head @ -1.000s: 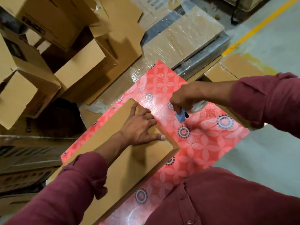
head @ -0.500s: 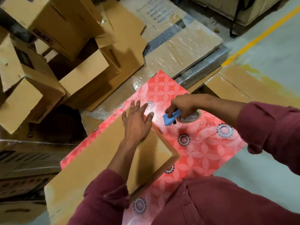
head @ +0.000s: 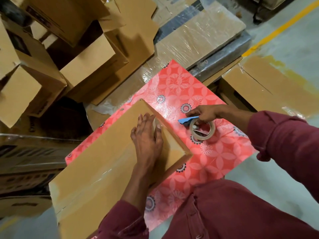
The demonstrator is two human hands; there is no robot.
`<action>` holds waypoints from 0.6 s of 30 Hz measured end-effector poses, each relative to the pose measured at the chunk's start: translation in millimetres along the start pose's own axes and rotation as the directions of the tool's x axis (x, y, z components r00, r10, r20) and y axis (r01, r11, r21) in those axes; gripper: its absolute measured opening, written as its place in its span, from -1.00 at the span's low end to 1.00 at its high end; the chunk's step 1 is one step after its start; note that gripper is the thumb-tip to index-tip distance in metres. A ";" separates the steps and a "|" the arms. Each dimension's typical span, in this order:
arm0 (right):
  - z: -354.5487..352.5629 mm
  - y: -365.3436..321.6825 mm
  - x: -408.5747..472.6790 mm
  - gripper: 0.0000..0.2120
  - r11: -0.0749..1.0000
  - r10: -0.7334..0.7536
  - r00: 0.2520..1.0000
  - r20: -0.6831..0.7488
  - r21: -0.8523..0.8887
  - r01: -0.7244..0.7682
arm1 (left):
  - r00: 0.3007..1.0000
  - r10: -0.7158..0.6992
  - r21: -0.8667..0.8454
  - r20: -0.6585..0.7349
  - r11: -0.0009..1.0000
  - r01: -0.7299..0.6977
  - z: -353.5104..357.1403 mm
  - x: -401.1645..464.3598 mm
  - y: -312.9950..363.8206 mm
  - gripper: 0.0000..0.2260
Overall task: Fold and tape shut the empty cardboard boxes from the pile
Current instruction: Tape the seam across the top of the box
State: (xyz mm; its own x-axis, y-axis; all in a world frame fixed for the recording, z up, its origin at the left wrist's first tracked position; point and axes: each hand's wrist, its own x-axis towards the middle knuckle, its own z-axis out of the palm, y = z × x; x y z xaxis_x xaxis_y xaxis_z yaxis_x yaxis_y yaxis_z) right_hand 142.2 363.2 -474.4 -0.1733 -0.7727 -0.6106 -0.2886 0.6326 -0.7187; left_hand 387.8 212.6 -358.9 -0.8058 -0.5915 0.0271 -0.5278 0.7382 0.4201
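From the head view, a long closed cardboard box [head: 107, 163] lies across the desk [head: 212, 156], running from the lower left of the frame up toward the centre, with its near end hanging past the desk's lower-left edge. The desk wears a red cover printed with pale flowers and dark round medallions. A strip of clear tape [head: 103, 173] shines along the box's top face and runs over the far end.

The left hand [head: 146, 135] lies flat on the top of the box near its far end, fingers straight and held together, fingertips at the edge where the tape turns down.

The right hand [head: 203, 114], right of centre, holds a tape dispenser [head: 201, 129] against the desk just beside the box's far end: the fingers curl round the blue handle, and the roll of tan tape stands on its edge under the palm.

In the upper left of the frame a pile of empty boxes [head: 57, 54] lies tumbled, several with flaps open. At the top centre, flat cardboard wrapped in clear film [head: 198, 37] sits on a dark pallet. At the right edge another flat box [head: 259, 88] lies on the grey floor [head: 279, 185], and a yellow line [head: 279, 26] crosses the floor in the upper right. Maroon sleeves cover both forearms.
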 end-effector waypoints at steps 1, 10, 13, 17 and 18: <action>1.5 -2.6 -2.0 -0.45 0.999 -0.001 1.000 -0.003 -0.034 0.000 | 1.000 0.000 0.003 0.002 1.000 0.000 -0.7 -1.7 -0.6 -0.56; 23.3 -51.2 -20.7 -0.42 0.895 -0.085 0.949 -0.304 -0.441 -0.061 | 0.998 -0.029 -0.108 -0.064 0.994 0.022 -16.9 -27.6 -26.9 -0.57; 48.2 -115.0 -33.4 -0.36 0.867 -0.378 0.762 -0.526 -0.490 0.091 | 0.989 -0.039 -0.200 -0.145 0.980 0.010 -36.3 -41.0 -59.4 -0.61; 120.2 -217.4 -39.9 -0.45 0.765 -0.635 0.519 -0.572 -0.559 0.320 | 0.960 -0.120 -0.314 -0.255 0.949 0.035 -79.7 -67.8 -111.8 -0.58; 145.0 -242.0 -39.5 -0.46 0.742 -0.661 0.523 -0.539 -0.571 0.350 | 0.948 -0.157 -0.348 -0.277 0.936 0.053 -91.8 -76.3 -128.4 -0.58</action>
State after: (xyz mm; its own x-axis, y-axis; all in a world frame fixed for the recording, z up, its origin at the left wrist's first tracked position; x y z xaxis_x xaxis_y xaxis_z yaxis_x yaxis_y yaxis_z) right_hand 355.4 248.1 -324.6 -0.4069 -0.8498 0.3350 -0.8129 0.1695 -0.5572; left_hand 541.6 133.2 -331.6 -0.6067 -0.7663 0.2115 -0.4428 0.5467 0.7106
